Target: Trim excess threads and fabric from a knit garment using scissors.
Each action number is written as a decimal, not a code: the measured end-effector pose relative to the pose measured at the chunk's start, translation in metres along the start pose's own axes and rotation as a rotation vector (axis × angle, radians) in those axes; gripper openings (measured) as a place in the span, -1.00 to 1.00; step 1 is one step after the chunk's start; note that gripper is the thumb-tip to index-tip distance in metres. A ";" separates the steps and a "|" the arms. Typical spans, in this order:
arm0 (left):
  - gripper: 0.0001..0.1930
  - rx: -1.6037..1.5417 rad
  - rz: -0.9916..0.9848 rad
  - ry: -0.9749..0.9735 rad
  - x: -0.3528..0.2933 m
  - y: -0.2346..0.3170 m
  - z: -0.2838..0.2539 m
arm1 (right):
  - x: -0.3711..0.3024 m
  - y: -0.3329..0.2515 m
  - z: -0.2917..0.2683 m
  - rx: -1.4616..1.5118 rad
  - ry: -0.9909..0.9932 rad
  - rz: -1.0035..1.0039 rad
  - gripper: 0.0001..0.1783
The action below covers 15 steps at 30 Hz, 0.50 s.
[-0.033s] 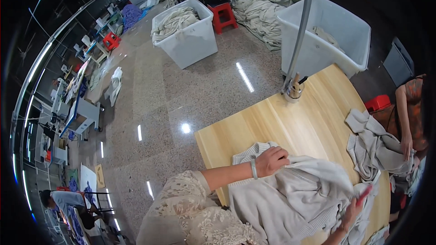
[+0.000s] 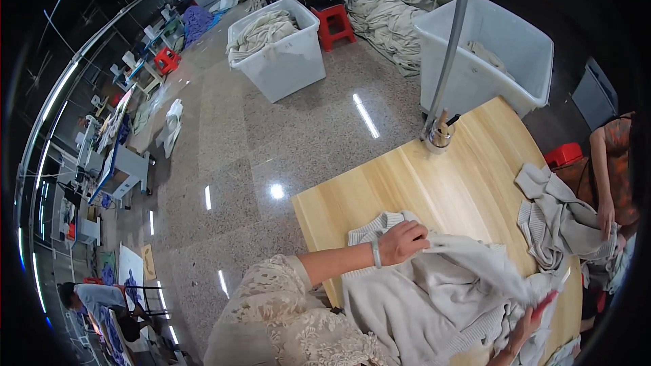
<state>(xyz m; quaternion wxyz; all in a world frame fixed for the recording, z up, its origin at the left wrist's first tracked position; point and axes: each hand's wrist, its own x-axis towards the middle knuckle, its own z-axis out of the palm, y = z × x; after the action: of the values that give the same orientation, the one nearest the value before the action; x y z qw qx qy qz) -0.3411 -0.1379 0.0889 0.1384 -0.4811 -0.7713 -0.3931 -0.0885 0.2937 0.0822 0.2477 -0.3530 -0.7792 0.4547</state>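
Observation:
A light grey knitted sweater [image 2: 420, 298] with ribbed edges lies spread and rumpled on the wooden table [image 2: 400, 183] in front of me. My left hand [image 2: 403, 242], with a pale bracelet at the wrist, pinches a raised fold of its far edge. From there the fabric runs taut toward my right hand [image 2: 521, 333], low at the right beside the sweater. That hand is closed around a slim red object [image 2: 544, 305]; its kind is too blurred to tell. The sweater's fabric near the red object is smeared by motion.
Another person's hand [image 2: 605, 217] handles a second grey knit garment [image 2: 559, 210] at the table's right. A metal cup with tools [image 2: 439, 139] stands by a grey pole [image 2: 451, 47] at the far edge. Two white bins [image 2: 288, 61] and a red stool [image 2: 332, 27] are beyond.
My left hand has shifted slightly left, still pinching the sweater. The stretched fold has changed shape, its right end blurring. My right hand and the red object have moved slightly to the right and down.

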 end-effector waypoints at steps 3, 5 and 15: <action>-0.83 -0.087 0.110 -0.138 -0.040 0.008 0.014 | -0.052 0.082 -0.069 0.042 -0.026 0.011 -0.38; -0.86 -0.091 0.013 -0.416 -0.081 0.004 0.036 | -0.108 0.074 -0.080 -0.002 -0.107 0.162 -0.33; -0.58 -0.080 0.042 -0.624 -0.082 0.009 0.019 | -0.203 0.015 0.005 -0.314 0.023 0.392 -0.66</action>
<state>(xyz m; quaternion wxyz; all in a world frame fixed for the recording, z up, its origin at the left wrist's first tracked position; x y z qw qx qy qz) -0.2891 -0.1737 0.0317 -0.1161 -0.5993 -0.7504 -0.2535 0.0406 0.1385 0.0530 0.1059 -0.5366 -0.7541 0.3635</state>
